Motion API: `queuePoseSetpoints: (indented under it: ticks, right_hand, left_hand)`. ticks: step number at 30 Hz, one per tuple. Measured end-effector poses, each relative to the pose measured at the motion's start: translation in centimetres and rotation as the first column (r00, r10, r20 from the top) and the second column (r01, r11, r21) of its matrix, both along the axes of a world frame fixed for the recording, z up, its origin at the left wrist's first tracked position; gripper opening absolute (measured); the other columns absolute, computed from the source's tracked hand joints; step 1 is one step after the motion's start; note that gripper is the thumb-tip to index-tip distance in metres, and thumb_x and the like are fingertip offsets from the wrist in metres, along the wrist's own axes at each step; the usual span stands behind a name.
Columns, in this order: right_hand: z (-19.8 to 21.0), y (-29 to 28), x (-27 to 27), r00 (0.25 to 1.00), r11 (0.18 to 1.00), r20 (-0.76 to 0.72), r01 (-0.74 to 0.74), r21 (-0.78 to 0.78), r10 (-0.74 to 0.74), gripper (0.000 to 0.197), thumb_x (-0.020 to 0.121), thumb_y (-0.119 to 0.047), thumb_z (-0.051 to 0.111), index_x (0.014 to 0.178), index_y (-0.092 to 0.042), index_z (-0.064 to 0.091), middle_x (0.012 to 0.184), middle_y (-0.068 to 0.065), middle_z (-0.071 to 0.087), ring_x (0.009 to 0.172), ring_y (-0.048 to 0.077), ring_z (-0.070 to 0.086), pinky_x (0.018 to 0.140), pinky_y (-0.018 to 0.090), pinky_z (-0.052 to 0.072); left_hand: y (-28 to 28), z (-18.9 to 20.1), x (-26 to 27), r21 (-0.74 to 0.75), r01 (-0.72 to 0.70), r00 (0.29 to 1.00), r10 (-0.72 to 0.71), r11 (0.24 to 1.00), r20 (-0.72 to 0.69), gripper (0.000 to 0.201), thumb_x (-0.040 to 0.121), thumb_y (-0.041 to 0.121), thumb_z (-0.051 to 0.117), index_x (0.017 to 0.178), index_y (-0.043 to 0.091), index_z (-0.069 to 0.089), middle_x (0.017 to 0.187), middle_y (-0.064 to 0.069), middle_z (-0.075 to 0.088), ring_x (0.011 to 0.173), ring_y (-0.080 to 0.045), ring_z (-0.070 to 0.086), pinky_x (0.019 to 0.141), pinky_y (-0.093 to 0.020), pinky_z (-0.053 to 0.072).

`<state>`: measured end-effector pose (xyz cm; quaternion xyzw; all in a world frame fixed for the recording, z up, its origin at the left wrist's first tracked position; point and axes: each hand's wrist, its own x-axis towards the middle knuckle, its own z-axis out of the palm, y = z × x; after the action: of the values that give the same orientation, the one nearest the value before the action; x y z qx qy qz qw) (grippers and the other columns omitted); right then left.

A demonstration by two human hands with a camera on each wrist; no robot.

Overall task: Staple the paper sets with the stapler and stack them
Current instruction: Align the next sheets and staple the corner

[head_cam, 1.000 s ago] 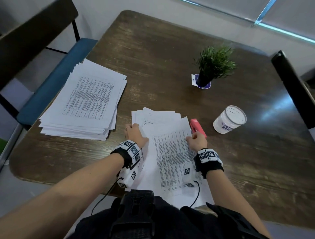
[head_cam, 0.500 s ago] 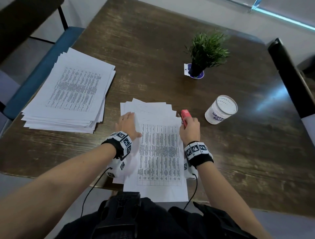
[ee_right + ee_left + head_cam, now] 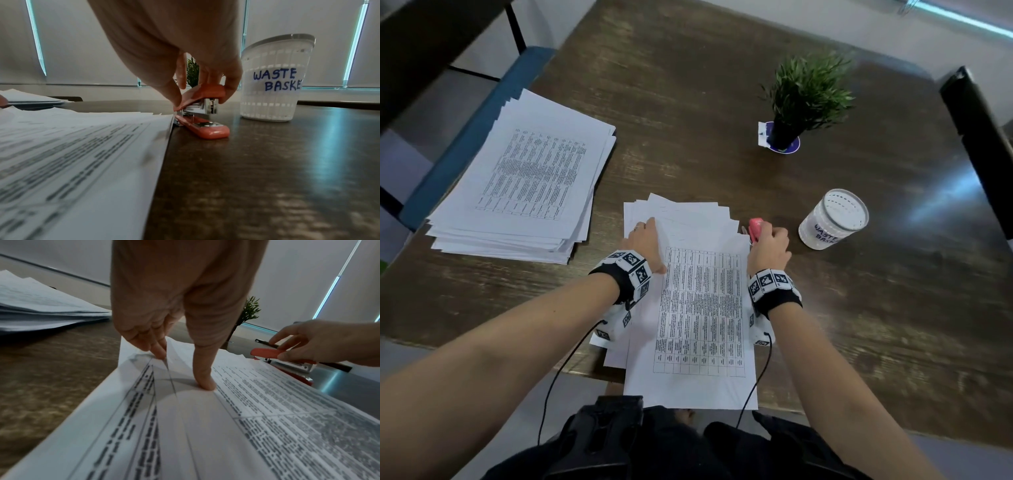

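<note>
Right hand (image 3: 770,245) now pinching stapler (image 3: 202,112) top, raised from base, left hand (image 3: 643,245) flat on papers (image 3: 702,318)

Bare forearms, black wristbands (image 3: 625,282) with checkered markers, apparently cabled, ring (image 3: 639,226).

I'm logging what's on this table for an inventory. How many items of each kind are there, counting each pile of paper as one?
Paper piles: 2, the big stack and the fanned pile
Stapler: 1
Potted plant: 1
Waste basket: 1
Total: 5
</note>
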<state>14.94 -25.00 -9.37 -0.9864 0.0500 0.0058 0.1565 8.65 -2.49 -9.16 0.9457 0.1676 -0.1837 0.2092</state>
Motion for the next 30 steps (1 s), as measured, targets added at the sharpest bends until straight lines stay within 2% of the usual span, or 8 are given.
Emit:
queuePoseSetpoints:
  ticks: [3, 8, 15, 19, 22, 25, 27, 30]
  right_hand:
    - [0.0, 0.1, 0.3, 0.999, 1.0, -0.037, 0.027, -0.012, -0.027, 0.039, 0.092, -0.002, 0.052, 0.13, -0.011, 0.047, 0.122, 0.016, 0.048, 0.112, 0.034, 0.048, 0.09, 0.046, 0.038]
    - [0.5, -0.2, 0.6, 0.998, 0.999, -0.047, 0.05, -0.002, -0.05, 0.045, 0.09, -0.003, 0.057, 0.133, -0.01, 0.042, 0.121, 0.017, 0.054, 0.115, 0.036, 0.052, 0.089, 0.049, 0.041]
    - [3.6, 0.4, -0.5, 0.962, 0.983, 0.222, 0.134, 0.128, -0.16, 0.059, 0.086, -0.005, 0.063, 0.139, -0.006, 0.039, 0.13, 0.016, 0.048, 0.121, 0.033, 0.048, 0.094, 0.044, 0.039]
    - [5.1, 0.7, -1.6, 0.952, 0.977, 0.286, 0.051, 0.207, -0.11, 0.054, 0.086, -0.012, 0.063, 0.135, -0.003, 0.041, 0.123, 0.017, 0.047, 0.108, 0.035, 0.053, 0.086, 0.042, 0.045]
    - [5.1, 1.2, -3.2, 0.992, 0.98, 0.116, 0.026, 0.197, -0.049, 0.043, 0.094, -0.023, 0.056, 0.131, -0.005, 0.042, 0.121, 0.016, 0.046, 0.1, 0.036, 0.057, 0.076, 0.037, 0.04]
    - [3.7, 1.7, -4.8, 0.994, 0.983, -0.102, -0.028, 0.18, 0.047, 0.04, 0.098, -0.034, 0.05, 0.124, -0.004, 0.044, 0.121, 0.016, 0.05, 0.105, 0.038, 0.057, 0.082, 0.042, 0.043]
    - [2.1, 2.2, -5.7, 0.981, 0.985, -0.164, -0.079, 0.151, 0.103, 0.04, 0.1, -0.038, 0.046, 0.12, -0.003, 0.045, 0.121, 0.017, 0.051, 0.104, 0.038, 0.057, 0.082, 0.043, 0.045]
    - [0.4, 3.0, -6.8, 0.964, 0.987, -0.222, -0.129, 0.093, 0.147, 0.04, 0.101, -0.041, 0.042, 0.119, -0.006, 0.045, 0.12, 0.014, 0.056, 0.101, 0.036, 0.06, 0.081, 0.042, 0.046]
  left_hand:
    - [-0.1, 0.0, 0.3, -0.122, -0.064, 0.998, 0.061, 0.99, -0.028, 0.089, 0.068, 0.015, 0.08, 0.14, 0.012, 0.028, 0.126, -0.01, 0.051, 0.117, -0.034, 0.052, 0.094, -0.045, 0.048]
    - [0.0, -0.2, 0.2, -0.3, -0.204, 0.966, 0.241, 0.932, 0.091, 0.039, 0.088, 0.017, 0.064, 0.123, 0.009, 0.049, 0.108, -0.009, 0.061, 0.1, -0.029, 0.06, 0.084, -0.037, 0.051]
    - [-1.6, 0.0, -1.2, -0.412, -0.125, 0.981, 0.176, 0.903, 0.086, 0.023, 0.086, 0.014, 0.07, 0.108, 0.01, 0.065, 0.103, -0.007, 0.069, 0.096, -0.024, 0.064, 0.079, -0.025, 0.046]
    - [-3.1, -0.6, -2.2, -0.434, -0.108, 0.98, 0.169, 0.894, 0.103, 0.045, 0.08, 0.009, 0.075, 0.121, 0.01, 0.057, 0.11, -0.01, 0.067, 0.102, -0.026, 0.064, 0.086, -0.032, 0.052]
    - [-3.7, -0.9, -2.8, -0.312, -0.02, 0.987, 0.069, 0.95, 0.146, 0.077, 0.081, 0.013, 0.074, 0.146, 0.014, 0.032, 0.141, -0.015, 0.044, 0.127, -0.032, 0.048, 0.102, -0.044, 0.045]
    - [-4.0, -1.1, -3.4, 0.004, 0.169, 0.963, -0.166, 0.986, 0.211, 0.062, 0.087, 0.034, 0.068, 0.142, 0.025, 0.04, 0.158, -0.007, 0.017, 0.141, -0.03, 0.021, 0.108, -0.046, 0.034]
    - [-4.0, -1.4, -3.4, 0.104, 0.282, 0.939, -0.297, 0.954, 0.174, 0.054, 0.09, 0.046, 0.059, 0.139, 0.028, 0.044, 0.16, -0.001, 0.015, 0.144, -0.028, 0.014, 0.111, -0.047, 0.027]
    - [-3.7, -1.6, -3.1, 0.137, 0.34, 0.932, -0.352, 0.931, 0.081, 0.07, 0.092, 0.056, 0.051, 0.15, 0.024, 0.029, 0.16, 0.002, 0.017, 0.143, -0.025, 0.018, 0.112, -0.046, 0.025]
